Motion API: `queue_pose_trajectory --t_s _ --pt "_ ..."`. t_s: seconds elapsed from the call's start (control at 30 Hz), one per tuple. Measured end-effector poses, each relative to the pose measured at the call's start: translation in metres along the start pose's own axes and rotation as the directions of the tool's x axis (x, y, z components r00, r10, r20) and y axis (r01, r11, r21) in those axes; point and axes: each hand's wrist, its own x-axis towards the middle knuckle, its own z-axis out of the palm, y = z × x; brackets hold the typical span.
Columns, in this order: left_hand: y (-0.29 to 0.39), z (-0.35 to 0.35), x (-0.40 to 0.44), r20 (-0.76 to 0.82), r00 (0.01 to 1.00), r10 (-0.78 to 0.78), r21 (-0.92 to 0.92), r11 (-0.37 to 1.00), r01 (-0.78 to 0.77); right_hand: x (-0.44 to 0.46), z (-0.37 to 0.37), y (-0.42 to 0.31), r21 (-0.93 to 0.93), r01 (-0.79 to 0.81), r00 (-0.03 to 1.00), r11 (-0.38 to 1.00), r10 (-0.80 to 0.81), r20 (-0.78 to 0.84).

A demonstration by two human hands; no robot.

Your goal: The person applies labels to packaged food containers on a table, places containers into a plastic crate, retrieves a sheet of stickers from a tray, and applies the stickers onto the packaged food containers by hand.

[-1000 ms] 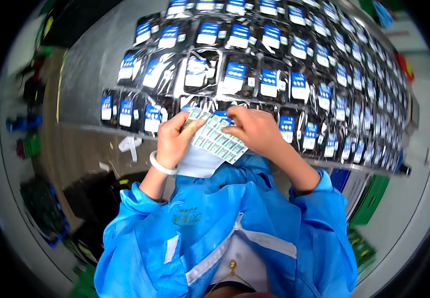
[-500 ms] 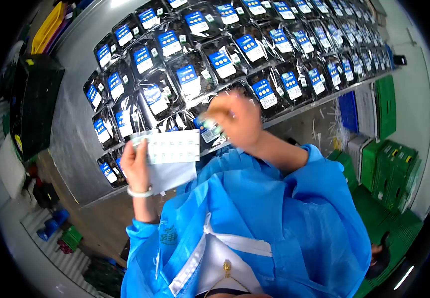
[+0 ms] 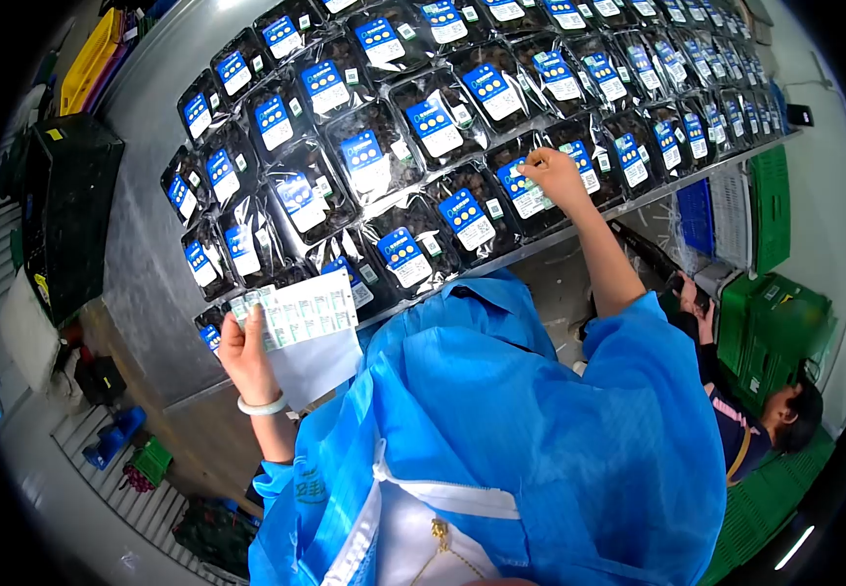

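My left hand (image 3: 250, 356) grips a sheet of small green-and-white labels (image 3: 308, 313) between thumb and fingers, with white backing paper (image 3: 317, 363) hanging below it. My right hand (image 3: 557, 180) is pinched over a wrapped black tray with a blue-and-white label (image 3: 524, 189) in the front row; what its fingertips hold is too small to make out. Rows of similar film-wrapped trays, such as one with a blue label (image 3: 472, 217) just left of that hand, cover much of the metal table (image 3: 145, 337). Many carry a small green-and-white sticker beside the large label.
A black crate (image 3: 71, 210) and a yellow crate (image 3: 93, 61) stand at the left. On the right are stacked green crates (image 3: 770, 327) and a blue one (image 3: 697, 217). Another person (image 3: 745, 425) is low beside the green crates, hands near them.
My right hand has moved right and away from the sheet, onto a front-row tray. My left hand and the sheet have shifted slightly left and down. The other person shows more fully.
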Motion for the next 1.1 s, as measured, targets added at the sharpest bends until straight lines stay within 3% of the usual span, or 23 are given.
queue_pose_trajectory --t_s 0.13,0.2,0.23,0.33,0.37,0.4,0.47,0.5,0.6,0.7,0.97,1.1 --pt "0.005 0.017 0.003 0.047 0.999 -0.002 0.077 0.997 -0.002 0.013 0.025 0.012 -0.154 0.125 0.989 0.98 -0.135 -0.055" --pt "0.008 0.024 0.005 0.067 0.998 -0.003 0.104 0.995 -0.004 0.011 0.029 0.002 -0.349 0.063 0.994 0.935 -0.091 -0.063" --pt "0.008 0.025 0.006 0.079 0.997 -0.007 0.116 0.993 -0.002 0.007 0.029 -0.005 -0.489 0.093 0.984 0.867 -0.156 -0.088" --pt "0.008 0.025 0.009 0.098 0.995 -0.024 0.15 0.989 0.009 0.007 0.006 -0.018 -0.604 -0.026 0.983 0.797 -0.09 -0.162" --pt "0.006 0.026 0.01 0.095 0.995 -0.018 0.142 0.99 0.005 0.009 -0.001 -0.014 -0.501 -0.015 0.973 0.865 -0.102 -0.206" --pt "0.005 0.028 0.01 0.094 0.995 -0.014 0.133 0.991 0.001 0.01 -0.01 -0.013 -0.282 0.059 0.99 0.958 -0.093 -0.109" --pt "0.0 0.028 0.012 0.107 0.994 -0.025 0.131 0.991 0.011 -0.002 -0.008 -0.02 0.11 0.155 0.985 0.982 -0.162 0.052" --pt "-0.002 0.027 0.013 0.119 0.992 -0.048 0.139 0.99 0.031 -0.01 -0.005 -0.031 0.186 0.084 0.976 0.979 -0.118 0.184" --pt "-0.003 0.029 0.014 0.119 0.992 -0.051 0.153 0.988 0.033 -0.025 0.036 -0.046 0.256 0.113 0.925 0.96 -0.196 0.325" --pt "0.003 0.027 0.012 0.084 0.996 -0.036 0.204 0.979 0.018 -0.027 0.075 -0.052 0.223 0.146 0.915 0.964 -0.218 0.34" --pt "-0.024 0.013 0.006 0.047 0.996 -0.077 0.188 0.98 0.067 -0.018 0.101 -0.063 -0.14 0.255 0.933 0.957 -0.205 0.297" --pt "-0.033 0.007 0.021 0.123 0.988 -0.089 0.177 0.982 0.066 -0.023 0.107 -0.079 -0.561 0.279 0.951 0.779 -0.141 0.276"
